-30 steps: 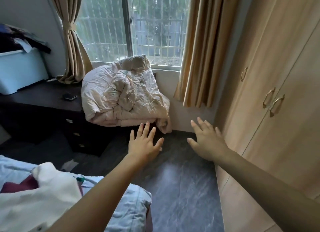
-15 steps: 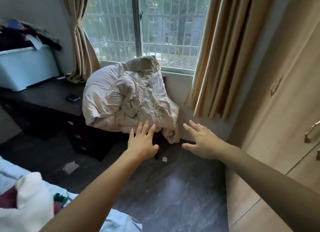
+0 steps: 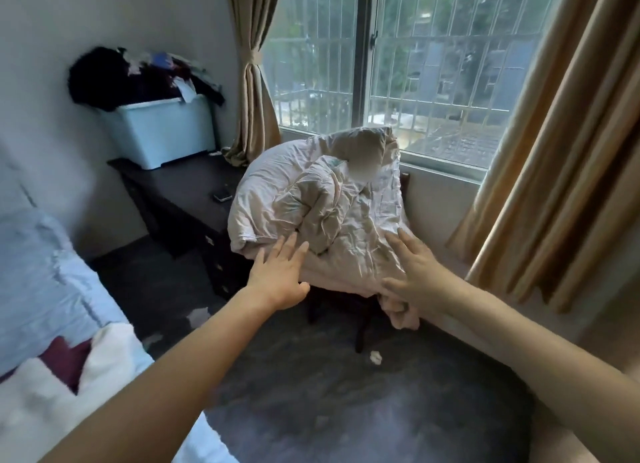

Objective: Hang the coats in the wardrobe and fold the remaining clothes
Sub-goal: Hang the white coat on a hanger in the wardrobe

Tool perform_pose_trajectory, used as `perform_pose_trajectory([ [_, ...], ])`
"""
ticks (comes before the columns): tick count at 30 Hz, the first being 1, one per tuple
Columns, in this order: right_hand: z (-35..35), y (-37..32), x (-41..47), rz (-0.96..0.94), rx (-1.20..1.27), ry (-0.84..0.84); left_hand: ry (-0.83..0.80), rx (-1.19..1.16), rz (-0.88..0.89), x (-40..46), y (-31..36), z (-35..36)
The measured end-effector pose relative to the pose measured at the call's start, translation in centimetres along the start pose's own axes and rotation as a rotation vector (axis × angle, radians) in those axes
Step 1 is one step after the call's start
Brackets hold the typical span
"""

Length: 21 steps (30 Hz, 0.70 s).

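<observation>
A crumpled beige quilt [image 3: 322, 206] is heaped on a dark wooden chair [image 3: 360, 320] below the window. My left hand [image 3: 278, 275] is stretched out with straight fingers at the quilt's lower left edge. My right hand [image 3: 414, 275] reaches to the quilt's lower right side, fingers spread and holding nothing. White and dark red clothes [image 3: 65, 369] lie on the bed [image 3: 45, 282] at the lower left. More dark clothes [image 3: 135, 75] are piled on a light blue storage box [image 3: 162, 130].
A dark desk [image 3: 183, 192] with drawers stands left of the chair, with a small dark device [image 3: 222, 196] on it. Tan curtains [image 3: 554, 172] hang on both sides of the barred window. Scraps of paper [image 3: 375, 357] lie on the dark floor.
The view has turned left, away from the wardrobe, which has left the frame. Both hands have moved forward and now reach the quilt on the chair.
</observation>
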State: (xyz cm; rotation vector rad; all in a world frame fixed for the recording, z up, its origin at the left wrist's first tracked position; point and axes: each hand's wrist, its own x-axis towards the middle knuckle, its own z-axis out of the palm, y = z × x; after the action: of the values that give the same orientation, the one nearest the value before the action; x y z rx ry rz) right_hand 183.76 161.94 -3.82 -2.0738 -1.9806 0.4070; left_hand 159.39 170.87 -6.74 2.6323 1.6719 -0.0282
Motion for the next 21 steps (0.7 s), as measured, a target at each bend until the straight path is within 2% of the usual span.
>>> perform_pose_trajectory([
  [9, 0.3, -3.8, 14.3, -0.232, -0.081, -0.076, 0.011, -0.034, -0.193, 8.0, -7.7, 0.4],
  [16, 0.6, -9.3, 28.0, -0.379, -0.12, -0.154, -0.001, -0.084, -0.401, 14.2, -16.0, -0.3],
  [21, 1.8, -14.3, 34.2, -0.519, -0.138, -0.241, -0.026, -0.107, -0.526, 14.9, -20.5, 0.6],
])
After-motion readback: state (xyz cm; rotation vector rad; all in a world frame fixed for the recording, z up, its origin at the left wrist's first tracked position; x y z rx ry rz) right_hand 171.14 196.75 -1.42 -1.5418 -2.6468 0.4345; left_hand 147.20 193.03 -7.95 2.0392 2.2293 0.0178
